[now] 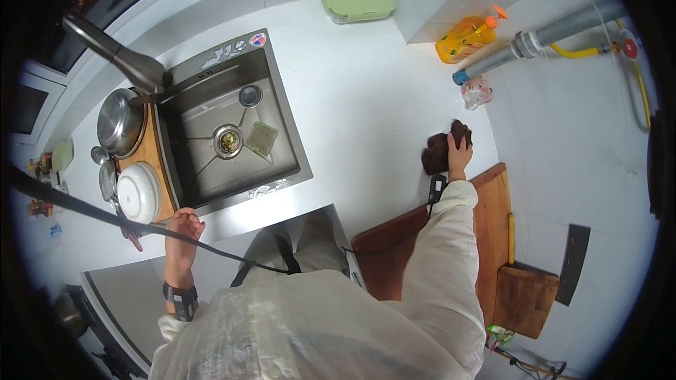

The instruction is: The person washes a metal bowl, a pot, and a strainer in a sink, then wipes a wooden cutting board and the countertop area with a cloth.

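My right hand rests on a dark brown cloth at the right side of the white countertop. Its fingers press into the bunched fabric, part of which the hand covers. At the front left, my left hand hovers by the counter's edge, near the corner of a wooden board; its fingers are loosely bent and nothing shows in them. Between the hands lies a steel sink. A greenish scouring sponge sits in the basin beside a drain strainer holding food scraps.
Stacked white bowls and a steel pot stand left of the sink, under the faucet. At the back are a green lidded container and an orange soap bottle. Wooden boards lean at right. A black cable crosses in front.
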Demonstrator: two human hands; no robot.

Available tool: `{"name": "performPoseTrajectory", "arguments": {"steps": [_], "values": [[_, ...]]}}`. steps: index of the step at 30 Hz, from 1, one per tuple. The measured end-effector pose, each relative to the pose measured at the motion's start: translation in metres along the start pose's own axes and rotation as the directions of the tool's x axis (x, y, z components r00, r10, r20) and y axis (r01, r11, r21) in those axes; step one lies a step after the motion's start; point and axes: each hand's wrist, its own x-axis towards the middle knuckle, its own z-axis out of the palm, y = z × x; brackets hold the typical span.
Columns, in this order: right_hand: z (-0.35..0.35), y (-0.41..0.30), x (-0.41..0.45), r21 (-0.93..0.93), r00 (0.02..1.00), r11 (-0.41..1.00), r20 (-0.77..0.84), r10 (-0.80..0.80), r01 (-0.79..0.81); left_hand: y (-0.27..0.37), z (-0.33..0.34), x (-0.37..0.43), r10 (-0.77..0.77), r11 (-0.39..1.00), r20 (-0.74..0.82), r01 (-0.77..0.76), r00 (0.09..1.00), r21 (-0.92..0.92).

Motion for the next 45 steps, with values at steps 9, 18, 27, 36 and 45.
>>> {"name": "performPoseTrajectory", "arguments": {"steps": [9, 18, 27, 36, 45], "values": [[0.050, -0.131, -0.035, -0.100, 0.832, 0.828, -0.015, -0.555, 0.551, -0.015, 0.050, 0.010, -0.079, 0.997, 0.068, 0.078, 0.995, 0.008], [0.063, -0.265, -0.199, 0.461, 0.582, 0.531, 0.040, -0.813, 0.711, 0.002, 0.049, 0.002, -0.006, 0.998, 0.105, 0.013, 0.994, -0.066], [0.039, -0.259, -0.122, 0.761, 0.641, -0.037, 0.519, -0.566, -0.648, 0.028, 0.038, 0.003, 0.094, 0.994, 0.151, -0.083, 0.984, -0.073], [0.050, -0.100, -0.004, 0.033, 0.939, 0.939, 0.027, -0.343, 0.342, 0.006, 0.031, 0.015, 0.006, 0.996, 0.058, -0.001, 0.998, -0.087], [0.131, -0.285, -0.051, 0.208, 0.668, 0.643, -0.080, -0.740, 0.737, -0.015, 0.008, 0.000, 0.014, 0.993, -0.120, -0.028, 0.993, -0.114]]}}
